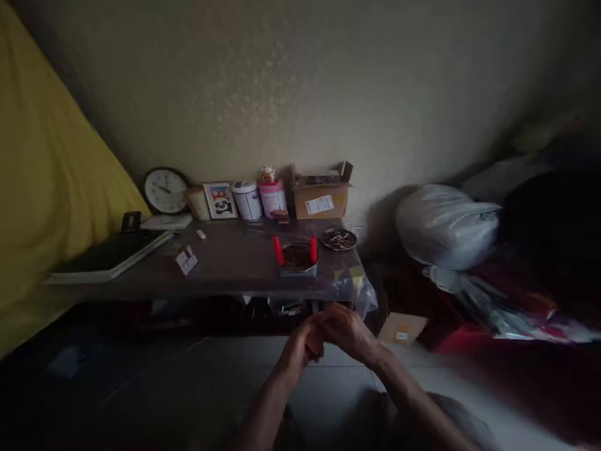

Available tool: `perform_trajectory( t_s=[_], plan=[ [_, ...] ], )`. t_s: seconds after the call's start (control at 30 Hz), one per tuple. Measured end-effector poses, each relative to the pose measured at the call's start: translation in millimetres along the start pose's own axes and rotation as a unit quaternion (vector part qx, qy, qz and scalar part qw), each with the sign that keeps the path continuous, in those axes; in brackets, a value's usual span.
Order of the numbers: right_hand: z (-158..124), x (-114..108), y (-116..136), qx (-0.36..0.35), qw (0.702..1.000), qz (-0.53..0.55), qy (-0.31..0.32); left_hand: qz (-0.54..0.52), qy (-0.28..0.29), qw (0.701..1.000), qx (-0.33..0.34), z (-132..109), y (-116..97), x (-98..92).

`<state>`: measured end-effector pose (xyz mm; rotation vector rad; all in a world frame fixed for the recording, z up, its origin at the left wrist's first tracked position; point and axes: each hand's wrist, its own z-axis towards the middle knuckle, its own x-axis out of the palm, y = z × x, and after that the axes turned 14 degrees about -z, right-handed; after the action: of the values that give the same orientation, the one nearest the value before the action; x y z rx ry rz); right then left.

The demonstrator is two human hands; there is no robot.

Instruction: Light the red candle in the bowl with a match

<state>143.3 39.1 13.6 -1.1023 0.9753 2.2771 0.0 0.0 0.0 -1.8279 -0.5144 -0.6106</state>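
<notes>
My left hand (299,352) and my right hand (346,329) meet in front of the table's near edge, fingers curled together and touching. Whatever may be between them is hidden. Just beyond, on the dark table (235,260), sits a round pan (298,257) full of dark brown stuff, with a red handle (278,250) on its left and another red handle (313,249) on its right. To its right lies a round metal plate (328,247) holding several thin sticks or scraps. A crumpled clear plastic bag (364,291) hangs over the table's right corner.
Along the wall stand a clock (165,190), a panda picture (220,202), two tubs (248,200) and an open cardboard box (322,202). A large book-like slab (107,257) and a small box (186,260) lie left. Bulky bags (446,225) fill the right side.
</notes>
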Motion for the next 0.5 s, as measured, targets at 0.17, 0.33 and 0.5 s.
perform_trajectory(
  t_s=[0.17,0.33,0.5],
  plan=[
    [0.2,-2.7,5.2,0.040,0.998,0.045,-0.022,-0.041,0.003,0.999,0.019,3.9,-0.2,-2.6],
    [1.9,-4.2,7.4,0.047,0.996,0.051,-0.058,-0.055,0.007,0.998,0.033,6.9,1.3,-4.5],
    [1.9,-4.3,7.0,0.047,0.997,0.039,-0.047,-0.050,0.020,0.998,0.042,7.0,1.4,-5.1]
  ],
)
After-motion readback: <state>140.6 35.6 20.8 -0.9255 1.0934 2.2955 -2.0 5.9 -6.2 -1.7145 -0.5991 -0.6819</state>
